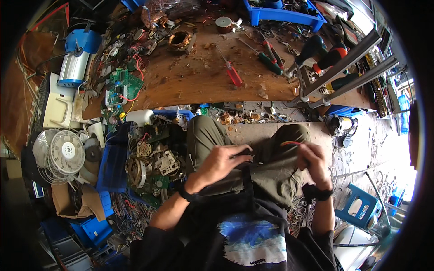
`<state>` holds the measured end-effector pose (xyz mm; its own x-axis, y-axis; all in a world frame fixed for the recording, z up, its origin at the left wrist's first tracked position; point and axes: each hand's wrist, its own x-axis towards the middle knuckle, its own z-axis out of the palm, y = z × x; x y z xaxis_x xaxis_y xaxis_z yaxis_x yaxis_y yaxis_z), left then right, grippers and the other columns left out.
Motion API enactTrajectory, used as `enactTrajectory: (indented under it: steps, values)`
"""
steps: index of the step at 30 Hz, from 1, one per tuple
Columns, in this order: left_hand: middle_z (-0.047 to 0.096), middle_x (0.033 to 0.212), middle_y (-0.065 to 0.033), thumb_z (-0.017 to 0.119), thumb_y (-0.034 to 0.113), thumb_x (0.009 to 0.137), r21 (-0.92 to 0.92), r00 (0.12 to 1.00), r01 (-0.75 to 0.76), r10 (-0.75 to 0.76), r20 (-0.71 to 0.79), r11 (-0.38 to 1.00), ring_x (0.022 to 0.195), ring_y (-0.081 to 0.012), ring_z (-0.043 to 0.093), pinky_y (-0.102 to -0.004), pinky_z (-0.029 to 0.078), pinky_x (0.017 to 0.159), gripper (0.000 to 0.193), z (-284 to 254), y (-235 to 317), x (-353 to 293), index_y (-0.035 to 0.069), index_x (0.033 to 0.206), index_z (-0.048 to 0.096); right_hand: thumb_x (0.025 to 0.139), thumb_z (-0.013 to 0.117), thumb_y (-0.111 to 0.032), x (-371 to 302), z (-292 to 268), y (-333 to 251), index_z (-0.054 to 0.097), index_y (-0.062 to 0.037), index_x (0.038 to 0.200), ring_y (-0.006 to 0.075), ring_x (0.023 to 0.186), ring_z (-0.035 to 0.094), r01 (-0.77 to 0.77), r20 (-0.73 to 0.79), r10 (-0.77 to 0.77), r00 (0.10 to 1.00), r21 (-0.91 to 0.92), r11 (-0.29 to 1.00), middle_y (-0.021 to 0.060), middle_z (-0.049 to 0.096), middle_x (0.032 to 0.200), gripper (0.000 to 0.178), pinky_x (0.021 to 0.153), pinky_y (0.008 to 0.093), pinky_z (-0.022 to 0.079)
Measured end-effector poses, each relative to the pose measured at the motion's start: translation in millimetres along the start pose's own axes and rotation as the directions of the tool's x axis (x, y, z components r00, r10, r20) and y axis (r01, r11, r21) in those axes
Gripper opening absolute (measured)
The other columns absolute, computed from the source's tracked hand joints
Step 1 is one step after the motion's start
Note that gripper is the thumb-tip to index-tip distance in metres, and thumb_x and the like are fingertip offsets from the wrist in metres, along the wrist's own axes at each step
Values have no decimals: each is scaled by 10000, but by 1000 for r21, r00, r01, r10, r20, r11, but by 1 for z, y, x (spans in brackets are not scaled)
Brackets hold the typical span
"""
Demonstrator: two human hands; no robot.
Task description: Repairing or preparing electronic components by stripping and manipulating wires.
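Note:
Over my lap, my left hand has thumb and fingers brought together around something small and dark, too hidden to name. My right hand is closed in a fist above my right knee. A short bundle of red and yellow wires sticks out of it toward the left. The hands are apart, with my olive trousers below them. On the wooden workbench ahead lie a red-handled screwdriver, a green-handled screwdriver and a copper-wound motor coil.
Left of my legs stands a blue bin beside a heap of metal parts. A white fan is farther left. Metal bars rise at the bench's right. A blue stool stands at lower right, and a blue tray sits far back.

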<state>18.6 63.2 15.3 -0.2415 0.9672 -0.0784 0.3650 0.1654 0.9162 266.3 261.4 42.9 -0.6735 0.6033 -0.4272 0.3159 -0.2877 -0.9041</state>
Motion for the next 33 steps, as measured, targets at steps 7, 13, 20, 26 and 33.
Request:
enactTrajectory:
  steps: [7, 13, 20, 26, 33]
  values:
    - [669, 1046, -105, 814, 218, 872, 78, 961, -243, 251, -113, 967, 951, -257, 682, -388, 559, 847, 376, 15, -2, 20, 79, 1210, 729, 1059, 573, -288, 9, 3, 23, 632, -41, 1005, 113, 626, 579, 1, -48, 5, 999, 114, 994, 30, 631, 778, 260, 583, 244, 463]
    - [645, 902, -125, 841, 116, 820, -25, 985, -136, 132, -113, 990, 867, -292, 675, -402, 537, 754, 421, 64, 9, 39, 48, 1026, 481, 945, 762, -167, 18, 43, 40, 650, -17, 1084, 55, 814, 578, 55, 82, -56, 995, 5, 998, -8, 672, 897, 233, 738, 235, 478]
    - [579, 994, -129, 850, 134, 825, -151, 978, -122, 92, -189, 981, 887, -258, 626, -377, 530, 785, 454, 87, 2, 36, 23, 1085, 495, 942, 755, -114, 27, 42, 50, 644, -53, 1024, 46, 801, 586, 98, -55, -86, 995, 280, 955, -35, 652, 892, 151, 745, 219, 478]
    - [599, 1042, -79, 786, -29, 872, -327, 994, -13, -22, -104, 945, 1028, -161, 663, -302, 559, 924, 383, 117, 0, 43, -5, 1119, 494, 955, 703, -23, 27, 54, 60, 601, -72, 1177, 140, 937, 668, 91, -57, -74, 996, 766, 637, 35, 681, 1027, 248, 853, 297, 549]
    - [727, 1064, -84, 773, -11, 887, -476, 998, 53, -63, -4, 878, 989, -138, 692, -288, 565, 927, 324, 114, 11, 60, -17, 1166, 609, 967, 715, -110, 32, 25, 62, 570, -81, 1323, 154, 999, 636, 104, -57, -110, 992, 866, 489, 29, 659, 1056, 385, 889, 325, 519]
